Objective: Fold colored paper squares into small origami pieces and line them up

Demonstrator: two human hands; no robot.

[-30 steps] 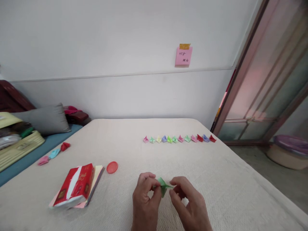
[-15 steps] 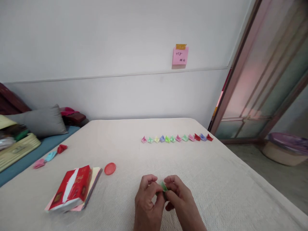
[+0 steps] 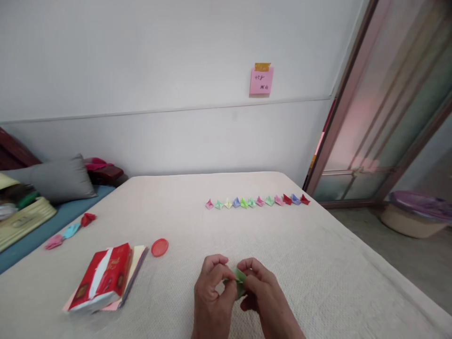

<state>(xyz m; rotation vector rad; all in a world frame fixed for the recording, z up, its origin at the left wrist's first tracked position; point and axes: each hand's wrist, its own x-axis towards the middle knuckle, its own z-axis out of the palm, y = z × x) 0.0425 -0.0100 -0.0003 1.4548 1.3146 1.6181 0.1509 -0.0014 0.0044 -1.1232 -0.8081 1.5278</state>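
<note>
Near the table's front edge, both my hands hold a small piece of folded green paper [image 3: 240,277]. My left hand [image 3: 214,292] pinches its left side between thumb and forefinger. My right hand [image 3: 260,287] grips the right side, fingers curled around it. Part of the paper is hidden behind the fingers. Farther back, a row of small folded paper boats [image 3: 259,201] in pink, green, yellow, blue and red stretches to the right.
On the left, a red tissue pack [image 3: 115,270] lies on a stack of coloured paper [image 3: 136,263]. A round red lid [image 3: 159,247] sits beside it. Pink, light-blue and red folded papers [image 3: 71,230] lie along the left edge. A white cloth [image 3: 318,263] covers the table.
More of the green paper shows between my fingers, its lower part now visible. My hands stay close together on it. The whole view has shifted slightly.
</note>
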